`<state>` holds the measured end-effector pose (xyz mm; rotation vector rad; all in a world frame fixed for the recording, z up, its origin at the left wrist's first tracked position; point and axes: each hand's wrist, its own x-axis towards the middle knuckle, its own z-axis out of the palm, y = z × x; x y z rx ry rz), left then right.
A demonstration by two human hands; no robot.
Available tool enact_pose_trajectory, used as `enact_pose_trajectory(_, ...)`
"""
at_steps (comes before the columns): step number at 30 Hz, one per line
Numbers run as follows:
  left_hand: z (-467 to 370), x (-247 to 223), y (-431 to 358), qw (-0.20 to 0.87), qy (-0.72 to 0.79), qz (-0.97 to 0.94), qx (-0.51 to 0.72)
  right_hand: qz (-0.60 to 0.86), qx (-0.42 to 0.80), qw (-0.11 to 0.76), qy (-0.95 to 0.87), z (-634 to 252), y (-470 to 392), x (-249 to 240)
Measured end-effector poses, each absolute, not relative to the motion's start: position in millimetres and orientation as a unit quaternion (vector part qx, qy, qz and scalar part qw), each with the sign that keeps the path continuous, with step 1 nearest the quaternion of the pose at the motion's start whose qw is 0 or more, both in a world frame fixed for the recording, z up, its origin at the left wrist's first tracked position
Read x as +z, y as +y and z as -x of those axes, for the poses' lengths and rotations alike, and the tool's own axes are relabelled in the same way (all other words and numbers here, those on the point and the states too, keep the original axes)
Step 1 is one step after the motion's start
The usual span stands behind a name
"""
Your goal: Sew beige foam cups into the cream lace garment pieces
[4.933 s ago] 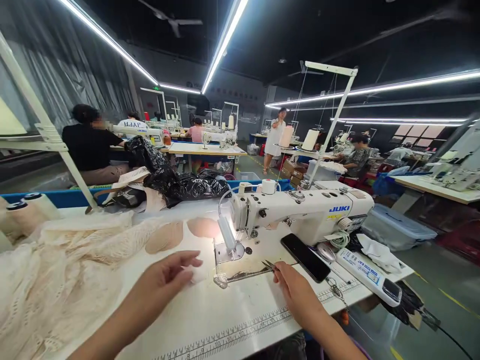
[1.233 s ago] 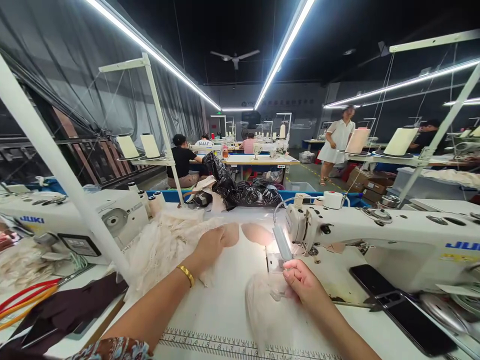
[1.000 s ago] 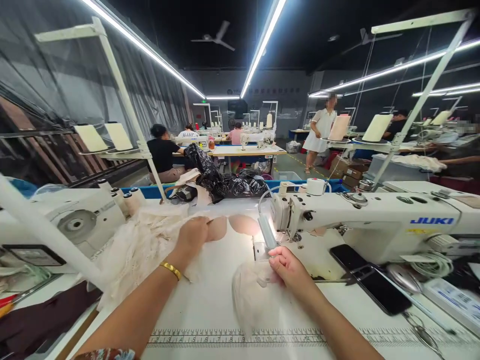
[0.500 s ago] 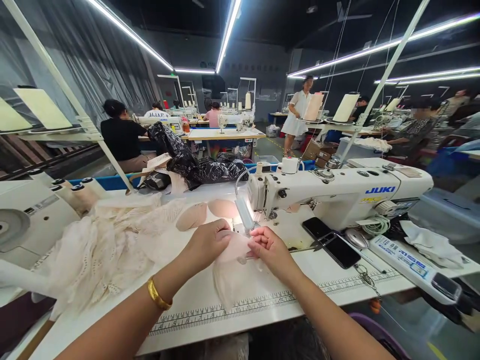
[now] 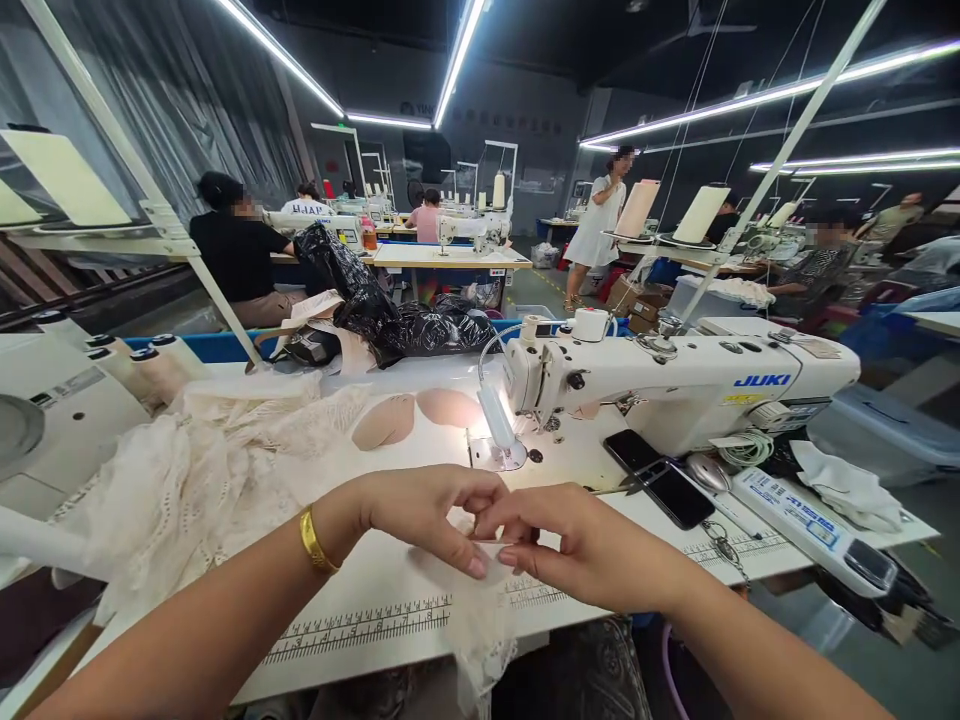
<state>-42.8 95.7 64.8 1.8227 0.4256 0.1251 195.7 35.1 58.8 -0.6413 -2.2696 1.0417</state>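
My left hand (image 5: 442,515) and my right hand (image 5: 559,535) meet in front of the sewing machine (image 5: 660,375), fingers closed on a small piece of pale sheer fabric (image 5: 480,625). The fabric hangs down between them over the table's front edge. Part of it is hidden behind my fingers. Beyond my hands, the lit needle plate (image 5: 495,452) shows bare metal. Two beige cup-shaped pieces (image 5: 384,421) lie left of it. A heap of cream lace fabric (image 5: 202,490) spreads on the table at the left.
Two dark phones (image 5: 660,480), a spoon-like metal item, keys (image 5: 724,545) and a long white boxed device (image 5: 814,530) lie at the right. Black plastic bags (image 5: 382,310) stand behind the table. Thread cones stand left and right. Several people are farther back.
Both hands have come back from the needle area toward the table's front edge, with the fabric held between them. They are now closer together. The view has shifted slightly.
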Motion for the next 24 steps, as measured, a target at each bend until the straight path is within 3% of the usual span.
enact_pose_trajectory(4, 61.9, 71.4, 86.7, 0.553, 0.252, -0.79, 0.077, 0.228, 0.19, 0.331, -0.896, -192.5, 39.9, 65.4)
enact_pose_trajectory(8, 71.4, 85.6, 75.3, 0.456, 0.331, -0.805, 0.189, 0.179, -0.019, 0.429, -0.885, -178.7, 47.4, 62.2)
enact_pose_trajectory(11, 72.9, 89.1, 72.5, 0.422, 0.33, -0.816, 0.219, 0.167, -0.001, 0.439, -0.883, -171.4, 50.3, 63.7)
enact_pose_trajectory(16, 75.4, 76.3, 75.7, 0.507, 0.328, -0.784, 0.142, 0.197, 0.144, 0.373, -0.895, -178.2, 50.9, 73.1)
enact_pose_trajectory(18, 75.5, 70.2, 77.9, 0.497, 0.342, -0.786, 0.134, 0.214, 0.146, 0.376, -0.89, -181.5, 53.2, 74.3)
enact_pose_trajectory(20, 74.7, 65.6, 81.4, 0.389, 0.375, -0.819, 0.194, 0.227, 0.075, 0.404, -0.883, -181.3, 57.3, 71.7)
enact_pose_trajectory(24, 75.4, 55.6, 89.6, -0.032, 0.31, -0.881, 0.356, 0.201, -0.119, 0.455, -0.859, -171.7, 68.2, 48.9)
